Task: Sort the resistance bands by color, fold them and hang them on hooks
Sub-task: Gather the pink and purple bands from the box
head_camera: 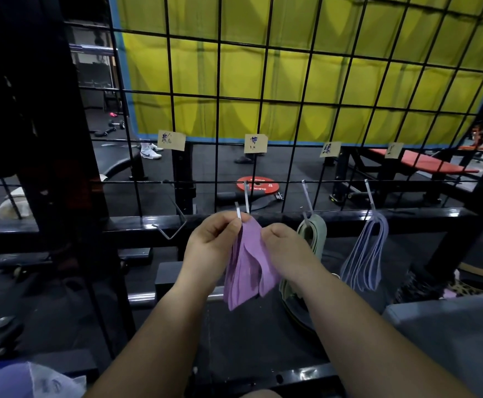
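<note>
A folded bundle of purple resistance bands (247,268) hangs between my hands in front of a black wire grid (266,81). My left hand (214,242) pinches the bundle's top at the tip of a metal hook (246,201). My right hand (284,251) grips the bundle's right side. To the right, folded green bands (316,234) hang on a second hook (306,196). Further right, thin lavender-blue bands (369,254) hang on a third hook (370,193). An empty hook (174,225) sits to the left.
Paper colour labels (256,143) are taped to the grid above the hooks. A black steel rail (137,225) runs below the grid. Behind the grid are a red weight plate (257,185), an orange bench (423,162) and a yellow curtain (292,67). A purple bag (19,380) lies bottom left.
</note>
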